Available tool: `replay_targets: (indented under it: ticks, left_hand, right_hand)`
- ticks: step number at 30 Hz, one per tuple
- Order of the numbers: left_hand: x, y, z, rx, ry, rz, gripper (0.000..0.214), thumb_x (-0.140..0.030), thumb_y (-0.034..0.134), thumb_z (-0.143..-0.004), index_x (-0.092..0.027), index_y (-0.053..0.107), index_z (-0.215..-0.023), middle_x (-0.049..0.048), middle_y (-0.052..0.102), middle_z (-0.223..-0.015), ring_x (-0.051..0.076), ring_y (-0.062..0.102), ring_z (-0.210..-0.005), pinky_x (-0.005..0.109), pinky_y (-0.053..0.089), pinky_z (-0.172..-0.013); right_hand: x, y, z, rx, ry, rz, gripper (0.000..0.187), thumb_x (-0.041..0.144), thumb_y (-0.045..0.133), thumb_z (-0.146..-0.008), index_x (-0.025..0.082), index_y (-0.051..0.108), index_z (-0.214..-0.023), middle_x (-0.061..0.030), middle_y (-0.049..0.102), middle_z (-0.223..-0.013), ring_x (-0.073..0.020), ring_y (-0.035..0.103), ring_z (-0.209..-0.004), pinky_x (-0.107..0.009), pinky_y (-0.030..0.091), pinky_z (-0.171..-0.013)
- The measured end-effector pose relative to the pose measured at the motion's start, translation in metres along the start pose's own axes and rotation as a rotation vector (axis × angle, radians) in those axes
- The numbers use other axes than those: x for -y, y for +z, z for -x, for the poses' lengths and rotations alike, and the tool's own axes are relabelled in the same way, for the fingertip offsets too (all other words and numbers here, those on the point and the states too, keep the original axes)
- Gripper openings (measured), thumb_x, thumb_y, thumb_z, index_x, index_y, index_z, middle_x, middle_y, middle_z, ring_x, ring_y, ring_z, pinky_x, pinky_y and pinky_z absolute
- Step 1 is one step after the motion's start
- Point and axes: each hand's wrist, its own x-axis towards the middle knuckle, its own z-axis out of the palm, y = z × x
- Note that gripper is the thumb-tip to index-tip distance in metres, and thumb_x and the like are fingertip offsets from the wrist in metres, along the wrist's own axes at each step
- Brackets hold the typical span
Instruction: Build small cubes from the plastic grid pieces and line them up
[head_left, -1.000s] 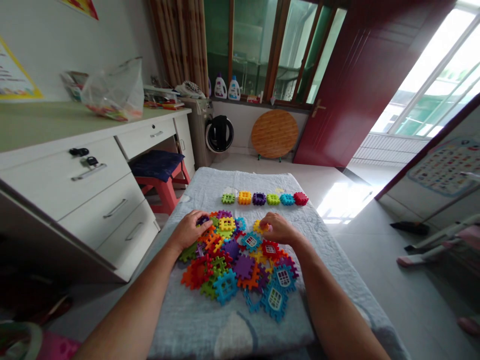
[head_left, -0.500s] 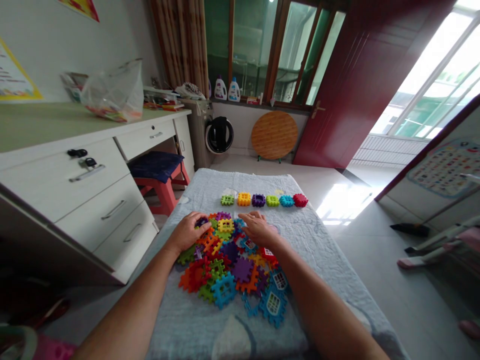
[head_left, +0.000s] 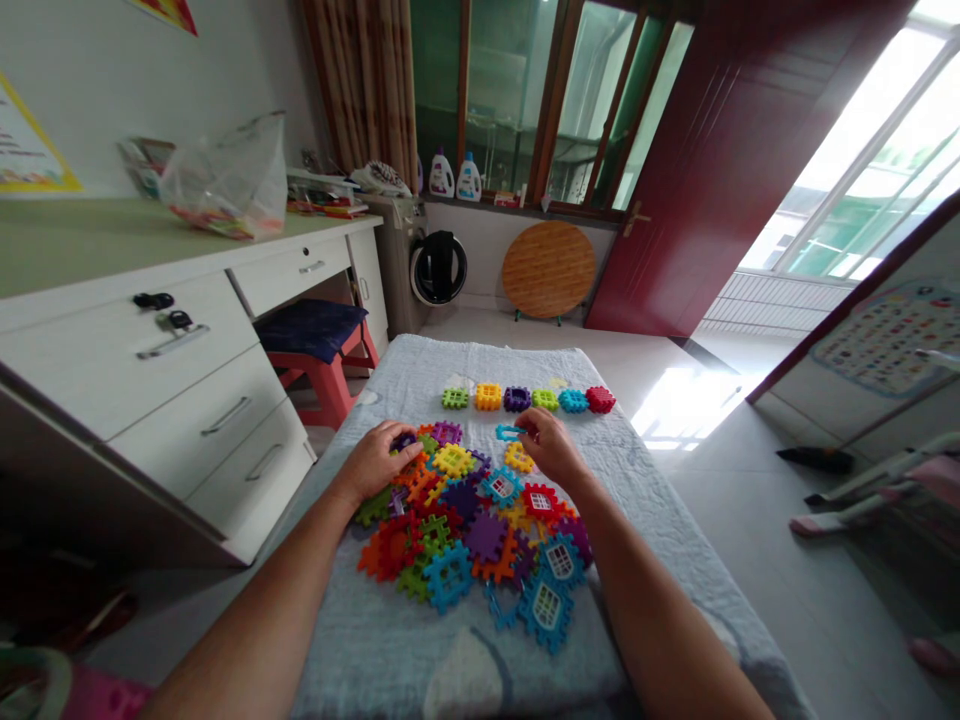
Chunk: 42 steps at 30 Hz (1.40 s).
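A pile of colourful interlocking plastic tiles (head_left: 480,520) lies on a light grey cloth-covered table (head_left: 420,650). Beyond it stands a row of several small assembled cubes (head_left: 529,399), green to red. My left hand (head_left: 375,462) rests on the pile's left edge, fingers curled over a dark purple tile (head_left: 406,441). My right hand (head_left: 551,447) is at the pile's far right edge and pinches a blue tile (head_left: 508,433), held just above the cloth.
A white desk with drawers (head_left: 150,350) runs along the left, keys in one lock, a plastic bag (head_left: 221,180) on top. A red stool with a blue cushion (head_left: 319,345) stands beside the table. A round wooden board (head_left: 549,268) leans against the far wall.
My right hand swept left across the pile, then came back right and lifted a blue tile. The left hand has stayed in place.
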Motion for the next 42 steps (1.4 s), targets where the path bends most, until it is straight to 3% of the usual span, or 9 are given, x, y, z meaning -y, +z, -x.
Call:
replay_targets:
  ticks: [7, 9, 13, 16, 23, 29, 34, 37, 42]
  left_hand:
    - [0.0, -0.001, 0.0, 0.0, -0.001, 0.001, 0.031, -0.047, 0.055, -0.08, -0.021, 0.064, -0.094, 0.0051, 0.065, -0.101, 0.022, 0.061, -0.096, 0.032, 0.046, -0.09]
    - [0.0, -0.001, 0.0, 0.003, -0.001, 0.001, 0.031, -0.046, 0.055, -0.08, -0.021, 0.064, -0.094, 0.0051, 0.065, -0.1, 0.022, 0.061, -0.095, 0.032, 0.046, -0.09]
    - [-0.002, -0.002, 0.0, -0.001, -0.006, 0.003, 0.031, -0.046, 0.055, -0.079, -0.02, 0.064, -0.093, 0.0053, 0.065, -0.099, 0.022, 0.061, -0.094, 0.032, 0.046, -0.089]
    - [-0.002, -0.002, 0.0, 0.0, -0.011, 0.006, 0.032, -0.047, 0.055, -0.079, -0.02, 0.063, -0.093, 0.0055, 0.065, -0.1, 0.022, 0.061, -0.095, 0.032, 0.046, -0.089]
    - [-0.001, -0.001, -0.001, 0.012, -0.02, 0.003, 0.035, -0.049, 0.054, -0.079, -0.019, 0.064, -0.094, 0.0062, 0.065, -0.1, 0.022, 0.06, -0.096, 0.034, 0.046, -0.091]
    - [-0.001, 0.0, -0.001, -0.002, -0.015, 0.01, 0.034, -0.048, 0.055, -0.078, -0.02, 0.064, -0.094, 0.0058, 0.066, -0.101, 0.022, 0.061, -0.096, 0.033, 0.046, -0.09]
    - [0.002, 0.0, 0.0, 0.01, 0.0, -0.003, 0.033, -0.047, 0.054, -0.08, -0.019, 0.064, -0.095, 0.0061, 0.066, -0.102, 0.022, 0.061, -0.097, 0.034, 0.046, -0.092]
    - [0.0, -0.001, 0.0, 0.017, -0.007, 0.002, 0.034, -0.047, 0.054, -0.081, -0.019, 0.064, -0.096, 0.0069, 0.065, -0.103, 0.023, 0.06, -0.098, 0.034, 0.045, -0.092]
    - [-0.004, -0.005, 0.0, 0.04, -0.027, 0.0, 0.037, -0.05, 0.053, -0.08, -0.019, 0.065, -0.096, 0.0067, 0.065, -0.103, 0.024, 0.061, -0.098, 0.036, 0.046, -0.091]
  right_hand:
    - [-0.026, -0.029, 0.006, -0.09, 0.127, 0.298, 0.023, 0.007, 0.044, -0.073, 0.019, 0.058, -0.086, -0.0056, 0.056, -0.091, -0.0169, 0.053, -0.08, -0.026, 0.039, -0.075]
    - [-0.032, -0.034, 0.009, 0.004, 0.16, 0.36, 0.025, 0.005, 0.044, -0.072, 0.019, 0.06, -0.085, -0.0058, 0.057, -0.09, -0.017, 0.053, -0.08, -0.026, 0.039, -0.074]
    - [-0.043, -0.04, 0.015, 0.374, 0.137, 0.384, 0.027, 0.002, 0.052, -0.061, 0.017, 0.063, -0.081, -0.0046, 0.059, -0.085, -0.0175, 0.053, -0.081, -0.025, 0.039, -0.073]
    - [-0.048, -0.043, 0.017, 0.475, 0.096, 0.346, 0.028, 0.006, 0.059, -0.06, 0.017, 0.065, -0.085, -0.0035, 0.061, -0.085, -0.0175, 0.053, -0.082, -0.025, 0.039, -0.074]
    - [-0.035, -0.034, 0.013, 0.222, 0.101, 0.373, 0.015, 0.016, 0.056, -0.073, 0.016, 0.063, -0.086, -0.0049, 0.061, -0.083, -0.0156, 0.053, -0.076, -0.025, 0.037, -0.07]
    - [-0.015, -0.008, 0.01, 0.304, 0.008, 0.38, 0.031, 0.037, 0.067, -0.072, 0.015, 0.065, -0.094, -0.0079, 0.06, -0.09, -0.02, 0.052, -0.084, -0.031, 0.037, -0.081]
    - [-0.011, -0.004, 0.007, 0.336, 0.024, 0.446, 0.033, 0.035, 0.068, -0.067, 0.016, 0.066, -0.094, -0.0084, 0.059, -0.089, -0.0213, 0.052, -0.084, -0.031, 0.038, -0.078]
    - [-0.005, -0.01, -0.009, 0.29, -0.016, 0.443, 0.039, 0.031, 0.068, -0.065, 0.016, 0.065, -0.101, -0.0082, 0.06, -0.093, -0.0216, 0.052, -0.086, -0.031, 0.038, -0.079]
    - [0.001, -0.007, -0.065, 0.168, -0.069, 0.457, 0.047, 0.035, 0.065, -0.069, 0.021, 0.062, -0.113, -0.0078, 0.062, -0.103, -0.0256, 0.05, -0.097, -0.034, 0.035, -0.083]
